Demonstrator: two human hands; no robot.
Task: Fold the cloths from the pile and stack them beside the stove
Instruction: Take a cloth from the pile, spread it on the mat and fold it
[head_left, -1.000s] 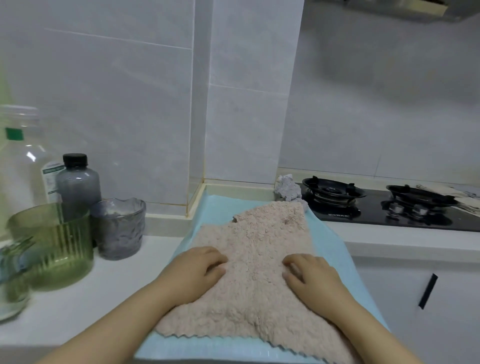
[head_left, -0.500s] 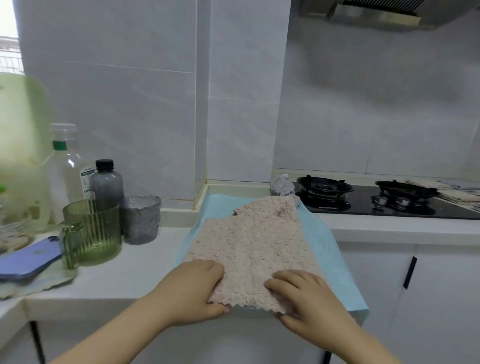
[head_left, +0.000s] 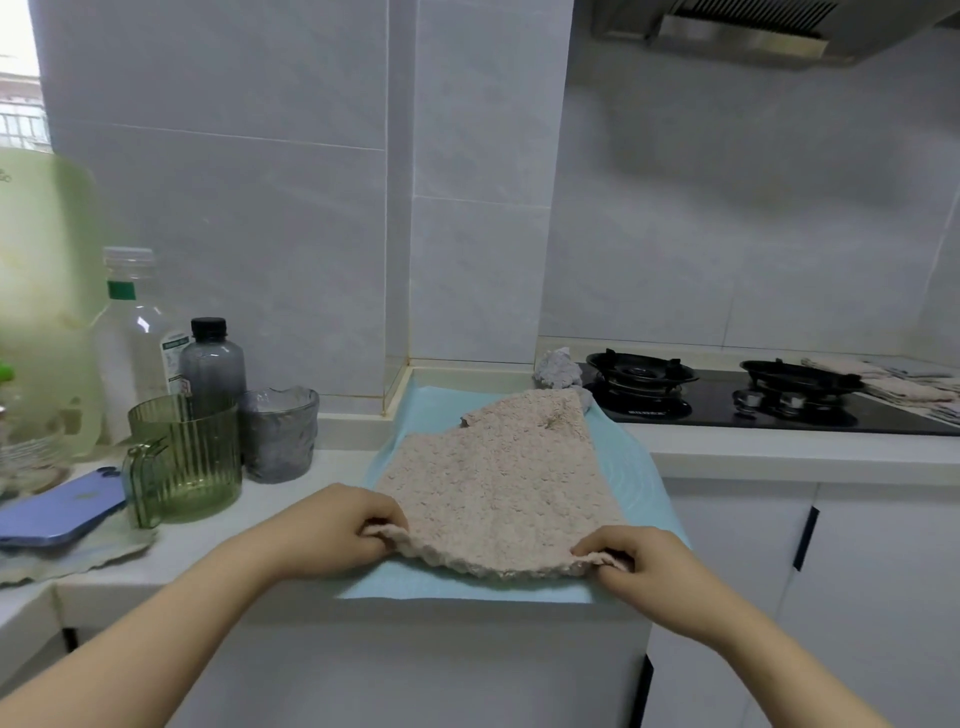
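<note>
the left hand (head_left: 332, 530) and right hand (head_left: 623, 558) each pinch a near corner of the pink cloth (head_left: 498, 483), flat on the blue mat (head_left: 639, 467) at the counter's (head_left: 337, 462) front edge, and the fold should go best if both corners lift level and land square on the far corners.

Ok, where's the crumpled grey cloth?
Head view, right of centre: the grey cloth sits beside the stove's left burner, just behind the pink cloth.

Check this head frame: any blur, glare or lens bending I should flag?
Head view: cloth, left hand and right hand are fairly sharp; the green jug at the left edge is blurred and washed out beside the bright window; the wall leans from the wide lens.
</note>
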